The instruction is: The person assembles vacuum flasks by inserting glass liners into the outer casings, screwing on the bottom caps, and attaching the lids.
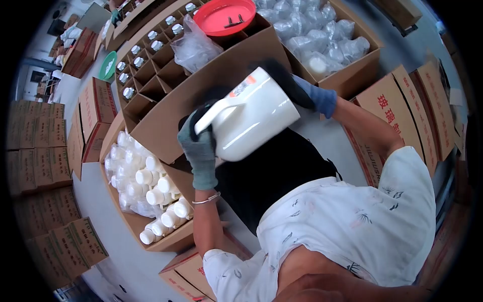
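Observation:
A glossy white jug (264, 118) with a handle and an orange label is held tilted between both hands, in front of my body. My left hand (198, 146), in a grey-green glove with dark fingers, grips it at the handle side. My right hand (297, 90), in a blue and black glove, is closed on the jug's far side, with its fingertips partly hidden behind it. Directly beyond the jug stands a divided carton (216, 80), where several white-capped bottles (138, 62) sit in cardboard compartments.
A red basin (226, 15) holding small dark pieces and a clear plastic bag (193, 45) rest on the dividers. Cartons of bagged items (322, 38) and white-capped bottles (156, 196) flank me. Printed boxes (387, 110) stand right; stacked cartons (37, 146) stand left.

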Demonstrator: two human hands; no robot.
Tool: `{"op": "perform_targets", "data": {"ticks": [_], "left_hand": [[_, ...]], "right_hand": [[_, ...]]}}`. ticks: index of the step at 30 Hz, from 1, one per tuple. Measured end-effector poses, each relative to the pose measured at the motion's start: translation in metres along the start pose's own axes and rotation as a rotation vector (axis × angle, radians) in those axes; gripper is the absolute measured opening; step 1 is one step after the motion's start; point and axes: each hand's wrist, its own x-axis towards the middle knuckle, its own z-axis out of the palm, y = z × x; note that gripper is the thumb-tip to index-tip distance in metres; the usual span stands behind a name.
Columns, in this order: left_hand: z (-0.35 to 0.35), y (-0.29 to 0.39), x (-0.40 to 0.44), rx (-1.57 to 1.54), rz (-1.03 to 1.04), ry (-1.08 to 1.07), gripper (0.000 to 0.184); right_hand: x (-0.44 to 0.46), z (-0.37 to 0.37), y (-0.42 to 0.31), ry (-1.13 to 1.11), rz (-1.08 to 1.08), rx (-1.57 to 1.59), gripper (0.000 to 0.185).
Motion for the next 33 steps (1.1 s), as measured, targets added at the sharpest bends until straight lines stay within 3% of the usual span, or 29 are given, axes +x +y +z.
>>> {"op": "perform_targets", "data": {"ticks": [1, 2, 4, 5, 7, 9, 10, 14, 16, 19, 20, 21, 24, 27, 29, 30, 31, 33], "left_hand": [[-0.008, -0.01, 0.001, -0.108, -0.178, -0.004, 0.029], [-0.014, -0.036, -0.007, 0.034, -0.122, -0.05, 0.027], [-0.015, -0.048, -0.021, 0.337, -0.055, -0.165, 0.026], [-0.016, -0.052, -0.018, 0.376, 0.02, -0.332, 0.025], [-0.007, -0.045, -0.017, 0.446, 0.037, -0.254, 0.027], [-0.005, -0.04, -0.012, 0.109, -0.166, -0.095, 0.028], [-0.004, -0.039, -0.012, -0.059, -0.272, -0.016, 0.028], [-0.001, -0.035, -0.024, 0.135, -0.151, 0.031, 0.03], [-0.01, -0.048, -0.018, -0.021, -0.242, 0.021, 0.03], [-0.027, -0.026, 0.0, -0.08, 0.028, -0.09, 0.028], [-0.028, -0.006, 0.016, -0.103, 0.23, -0.238, 0.03], [-0.032, 0.011, 0.024, 0.066, 0.156, -0.276, 0.035], [-0.026, 0.014, 0.035, 0.369, 0.559, -0.404, 0.049], [-0.008, 0.007, 0.008, 0.479, 0.56, -0.546, 0.061], [-0.004, -0.002, -0.017, 0.438, 0.435, -0.485, 0.071], [-0.006, -0.011, -0.031, 0.458, 0.38, -0.483, 0.082], [-0.003, -0.01, -0.044, 0.46, 0.326, -0.445, 0.085], [-0.011, -0.016, -0.071, 0.565, 0.215, -0.439, 0.084]], "right_hand": [[0.003, -0.001, -0.015, -0.033, -0.048, -0.068, 0.061], [0.01, -0.005, -0.023, -0.204, -0.354, -0.253, 0.074], [0.011, 0.004, -0.05, -0.355, -0.521, -0.423, 0.081], [0.01, 0.008, -0.057, -0.422, -0.602, -0.51, 0.084], [0.012, 0.007, -0.045, -0.365, -0.553, -0.511, 0.086], [0.003, 0.007, -0.026, -0.268, -0.467, -0.505, 0.083], [0.001, 0.013, -0.015, -0.205, -0.459, -0.348, 0.079], [-0.007, 0.013, -0.007, -0.148, -0.422, -0.3, 0.075], [-0.012, 0.02, -0.015, -0.108, -0.566, -0.481, 0.075], [-0.042, 0.036, -0.026, -0.011, -0.798, -0.673, 0.075], [-0.055, 0.038, -0.023, -0.059, -0.856, -0.721, 0.072], [-0.067, 0.036, -0.02, -0.114, -0.918, -0.771, 0.07], [-0.094, 0.024, 0.002, -0.561, -0.668, -0.58, 0.053], [-0.084, -0.027, 0.057, -0.452, -0.546, -0.592, 0.047], [-0.071, -0.087, 0.083, 0.006, -0.527, -0.749, 0.041], [-0.06, -0.129, 0.127, 0.199, -0.227, -0.779, 0.043], [-0.047, -0.158, 0.126, 0.361, 0.01, -0.625, 0.041], [-0.005, -0.214, 0.138, 0.615, -0.02, -0.754, 0.036]]}}
